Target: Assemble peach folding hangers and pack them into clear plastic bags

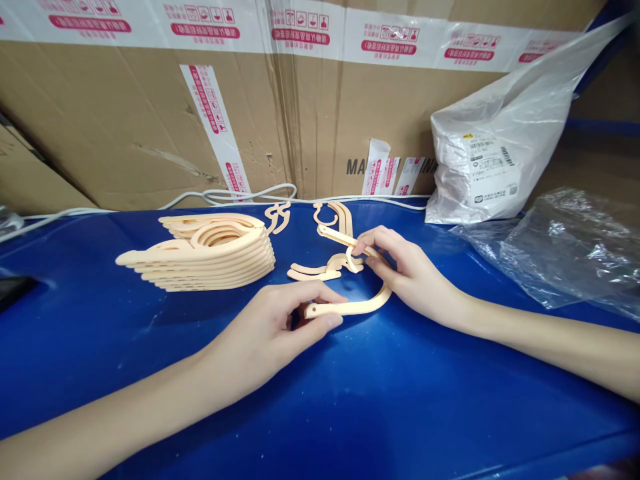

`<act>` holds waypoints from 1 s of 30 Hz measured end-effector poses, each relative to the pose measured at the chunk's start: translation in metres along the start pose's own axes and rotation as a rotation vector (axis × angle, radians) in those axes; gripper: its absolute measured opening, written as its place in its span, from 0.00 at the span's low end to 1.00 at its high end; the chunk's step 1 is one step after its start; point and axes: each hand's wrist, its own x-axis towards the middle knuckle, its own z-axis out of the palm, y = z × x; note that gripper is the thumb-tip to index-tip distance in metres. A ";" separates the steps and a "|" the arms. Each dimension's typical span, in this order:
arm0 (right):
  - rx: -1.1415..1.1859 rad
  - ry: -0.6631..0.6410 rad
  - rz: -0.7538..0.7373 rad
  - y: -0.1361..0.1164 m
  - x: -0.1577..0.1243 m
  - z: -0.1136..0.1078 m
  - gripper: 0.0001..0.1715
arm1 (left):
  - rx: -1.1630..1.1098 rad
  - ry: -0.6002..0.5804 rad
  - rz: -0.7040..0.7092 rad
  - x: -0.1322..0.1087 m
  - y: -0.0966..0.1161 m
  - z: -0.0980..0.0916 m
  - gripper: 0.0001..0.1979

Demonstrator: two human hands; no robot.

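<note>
My left hand (pixel 280 327) pinches one end of a curved peach plastic hanger piece (pixel 357 307) lying on the blue table (pixel 350 400). My right hand (pixel 405 270) grips the other part of the same piece, fingertips on a straight arm near a small hook part (pixel 345 261). A stack of several finished peach hangers (pixel 210 257) lies to the left of both hands. More loose peach parts (pixel 333 217) lie behind the hands.
Large cardboard boxes (pixel 200 113) stand along the back. A white cable (pixel 225 197) runs at their foot. A white plastic bag with labels (pixel 480 167) and a crumpled clear bag (pixel 575 250) lie at the right. A dark object (pixel 13 290) sits at the left edge.
</note>
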 end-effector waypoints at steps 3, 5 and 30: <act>-0.015 0.012 -0.002 0.002 0.000 0.000 0.17 | 0.142 0.102 0.019 -0.002 -0.002 -0.001 0.14; -0.023 0.016 0.004 0.004 0.000 0.001 0.17 | 0.283 0.169 0.075 -0.003 -0.003 0.001 0.13; 0.126 0.053 0.197 0.026 0.005 0.004 0.13 | 0.768 0.083 0.261 0.000 -0.011 0.007 0.27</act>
